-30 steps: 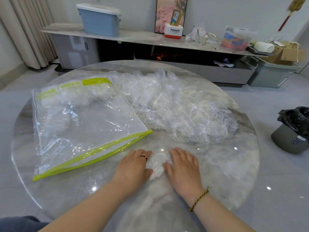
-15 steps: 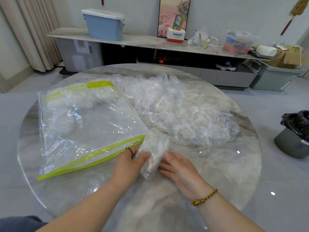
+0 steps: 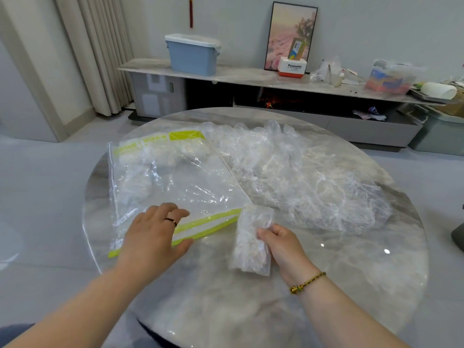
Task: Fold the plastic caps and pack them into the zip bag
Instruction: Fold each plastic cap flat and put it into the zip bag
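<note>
Lower centre of frame: left hand [image 3: 153, 234], fingers [image 3: 179, 213] spread open, over zip bag [image 3: 175, 187] mouth; right hand [image 3: 283, 244] gripping folded cap [image 3: 251, 244] beside it

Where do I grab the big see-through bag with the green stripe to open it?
Pinch the top layer of the green strip of the zip bag from the near side, beside the left hand. The bag lies flat on the table with that double strip facing you, probably its mouth.
</note>
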{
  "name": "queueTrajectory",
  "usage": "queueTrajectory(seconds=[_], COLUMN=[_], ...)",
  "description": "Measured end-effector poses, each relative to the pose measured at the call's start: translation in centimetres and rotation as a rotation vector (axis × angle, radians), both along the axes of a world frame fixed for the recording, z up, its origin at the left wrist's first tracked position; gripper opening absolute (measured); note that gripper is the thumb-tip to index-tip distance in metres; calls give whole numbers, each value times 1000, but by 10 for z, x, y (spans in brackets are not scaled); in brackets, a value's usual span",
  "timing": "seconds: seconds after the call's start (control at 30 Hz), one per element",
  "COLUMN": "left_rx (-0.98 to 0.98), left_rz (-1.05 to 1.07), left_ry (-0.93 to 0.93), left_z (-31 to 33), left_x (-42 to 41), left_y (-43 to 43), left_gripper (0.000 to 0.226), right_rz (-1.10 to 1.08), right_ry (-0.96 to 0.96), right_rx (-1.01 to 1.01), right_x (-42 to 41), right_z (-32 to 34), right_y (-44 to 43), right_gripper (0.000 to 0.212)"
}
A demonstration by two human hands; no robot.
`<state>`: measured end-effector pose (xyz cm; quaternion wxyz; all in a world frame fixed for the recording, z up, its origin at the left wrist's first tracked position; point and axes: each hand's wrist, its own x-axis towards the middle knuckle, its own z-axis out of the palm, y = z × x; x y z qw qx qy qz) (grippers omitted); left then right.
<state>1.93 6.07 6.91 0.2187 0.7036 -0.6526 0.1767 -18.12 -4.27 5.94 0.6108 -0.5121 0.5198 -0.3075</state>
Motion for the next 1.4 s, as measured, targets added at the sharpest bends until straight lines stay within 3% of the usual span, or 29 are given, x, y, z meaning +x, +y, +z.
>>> queueTrajectory(seconds=[0.1, 0.2, 0.37, 0.47, 0.63, 0.7, 0.8, 0.9, 1.03, 1.1, 1.17, 1.3, 1.4], left_rx=[165, 231, 115, 10, -148, -134, -108, -91, -227, -180, -104, 29, 39], left_rz=[58, 62, 72, 127, 28, -22, -113, -57, 338, 525, 618, 657, 636], left_ry=[-158, -177, 95, 282, 303, 333, 346, 618, 965, 1161, 1365, 1432, 1437], left_z=[-1, -1, -4, -1, 7, 8, 14, 24, 25, 18, 5, -11, -16], left_x=[27, 48, 60, 49, 38, 37, 33, 27, 58, 82, 98, 109, 112], left_y=[15, 25, 32, 31, 34, 37, 42, 43, 18, 5, -5, -25, -34], left_gripper=[71, 66, 41, 38, 7, 26, 29, 28, 5, 39, 52, 45, 17], right_rz=[69, 136, 235, 293, 312, 313, 260, 170, 207, 239, 247, 197, 124], right_ry=[31, 67, 94, 151, 145, 155, 169, 102, 50, 66, 79, 58, 83], right_rx=[-21, -65, -88, -123, -108, -106, -60, -14, -93, -112, -108, -112, -198], right_x=[16, 35, 58, 57, 65, 77, 103, 130, 142, 141, 142, 158, 182], right_z=[-2, 0, -2, -5, -1, 3, 8, 17, 16, 8, 2, -4, -11], right_y=[6, 10, 20, 22, 21, 20, 13, 4, 3, 2, -1, -11, -21], right_gripper=[26, 31, 35, 36, 34, 35, 40, 38, 33, 35, 35, 27, 28])
